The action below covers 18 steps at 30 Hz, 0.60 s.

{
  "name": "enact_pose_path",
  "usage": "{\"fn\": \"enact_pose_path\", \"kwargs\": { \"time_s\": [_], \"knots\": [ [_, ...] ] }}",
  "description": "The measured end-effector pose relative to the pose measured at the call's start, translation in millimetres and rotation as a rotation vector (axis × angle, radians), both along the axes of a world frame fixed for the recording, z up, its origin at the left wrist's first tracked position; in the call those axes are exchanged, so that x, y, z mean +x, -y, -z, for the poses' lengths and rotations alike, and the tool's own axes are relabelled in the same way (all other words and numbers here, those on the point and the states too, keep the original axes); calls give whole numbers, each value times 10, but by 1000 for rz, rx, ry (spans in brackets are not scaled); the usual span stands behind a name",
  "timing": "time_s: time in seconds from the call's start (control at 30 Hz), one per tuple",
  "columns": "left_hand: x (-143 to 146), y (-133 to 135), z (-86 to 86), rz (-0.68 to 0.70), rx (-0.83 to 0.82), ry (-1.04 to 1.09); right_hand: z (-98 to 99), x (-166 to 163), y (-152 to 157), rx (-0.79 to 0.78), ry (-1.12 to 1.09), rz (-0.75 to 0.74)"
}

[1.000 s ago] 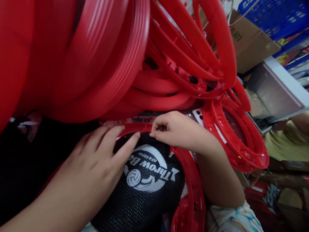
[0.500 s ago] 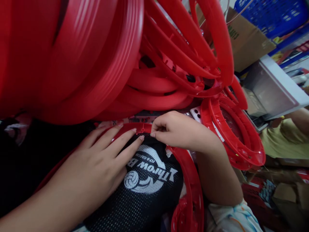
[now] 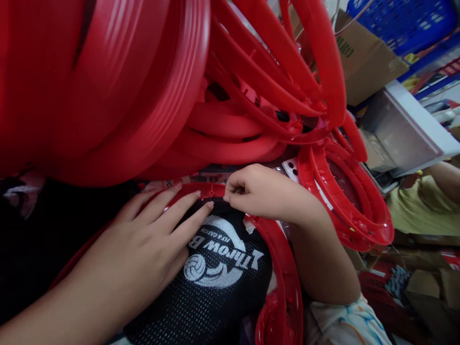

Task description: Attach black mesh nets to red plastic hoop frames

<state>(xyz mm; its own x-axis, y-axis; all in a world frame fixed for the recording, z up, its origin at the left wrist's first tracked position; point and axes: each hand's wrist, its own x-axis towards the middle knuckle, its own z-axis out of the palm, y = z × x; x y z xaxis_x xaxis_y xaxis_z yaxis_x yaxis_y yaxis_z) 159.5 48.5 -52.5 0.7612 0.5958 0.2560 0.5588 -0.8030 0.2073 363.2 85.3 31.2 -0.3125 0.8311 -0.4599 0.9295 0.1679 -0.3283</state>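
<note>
A black mesh fabric (image 3: 172,306) with a white printed logo and lettering lies over a red plastic ring (image 3: 283,258). My left hand (image 3: 154,230) rests on the fabric with its fingers spread, the fingertips reaching the ring's far rim. Beside those fingertips, my right hand (image 3: 251,189) is closed, thumb and fingers pinched at the fabric's edge by the rim. The pinched part is mostly hidden by the fingers, but it appears to be the mesh edge. A small red peg stands on the rim between the two hands.
Large red rings (image 3: 143,96) are heaped right behind my hands, with more red rings (image 3: 352,201) at the right. Beyond stand a cardboard box (image 3: 362,67), a blue basket (image 3: 406,24) and a whitish plastic bin (image 3: 406,129). Another person in a yellow-green garment (image 3: 424,206) is at the far right.
Almost nothing differs. The whole view has shifted very slightly, while both hands keep their places on the fabric and rim.
</note>
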Motion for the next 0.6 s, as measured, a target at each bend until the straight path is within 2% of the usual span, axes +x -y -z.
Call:
{"fn": "enact_pose_path", "kwargs": {
  "time_s": [0.6],
  "knots": [
    [5, 2, 0, -37, 16, -24, 72, -18, 1, 46, 28, -2]
  ]
}}
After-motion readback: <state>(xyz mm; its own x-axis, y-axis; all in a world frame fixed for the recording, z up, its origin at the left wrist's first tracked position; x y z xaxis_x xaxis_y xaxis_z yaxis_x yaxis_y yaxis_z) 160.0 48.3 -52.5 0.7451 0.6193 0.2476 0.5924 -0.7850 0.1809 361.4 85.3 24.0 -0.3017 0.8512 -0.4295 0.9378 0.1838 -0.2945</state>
